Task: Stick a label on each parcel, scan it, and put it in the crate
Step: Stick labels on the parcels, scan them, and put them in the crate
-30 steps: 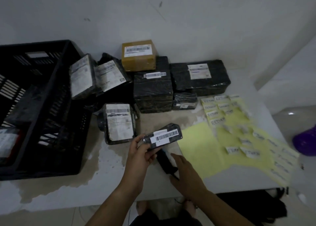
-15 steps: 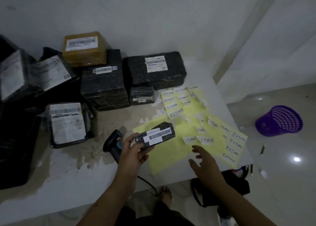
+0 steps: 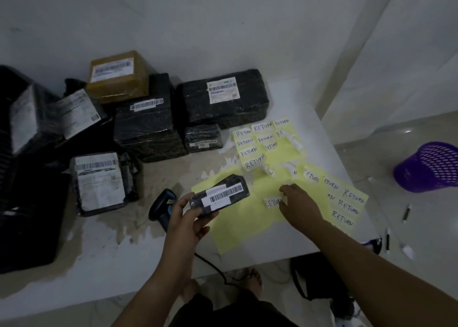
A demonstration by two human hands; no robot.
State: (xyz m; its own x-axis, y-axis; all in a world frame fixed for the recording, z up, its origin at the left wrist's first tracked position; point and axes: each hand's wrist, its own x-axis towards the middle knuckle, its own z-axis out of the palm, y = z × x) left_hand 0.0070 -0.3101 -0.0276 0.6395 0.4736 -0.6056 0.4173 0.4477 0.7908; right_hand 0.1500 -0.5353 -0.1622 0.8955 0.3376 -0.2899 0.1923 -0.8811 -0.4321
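left hand (image 3: 188, 215): wrapped round the near end of the small black parcel (image 3: 220, 194), barcode sticker up, held over the corner of the yellow sheets (image 3: 238, 227)
right hand (image 3: 300, 203): down on the sheets, fingertips at the edge of a "return" label (image 3: 272, 202). honestly can't tell if i'm pinching it or just touching it
scanner (image 3: 162, 207): lying on the surface (image 3: 99, 264) just left of my left hand
other parcels (image 3: 148, 128): bunched at the back, brown box (image 3: 119, 76) on top
crate (image 3: 29, 227): black, far left, well apart from the parcel i'm holding
floor: purple basket (image 3: 428, 168) off to the right
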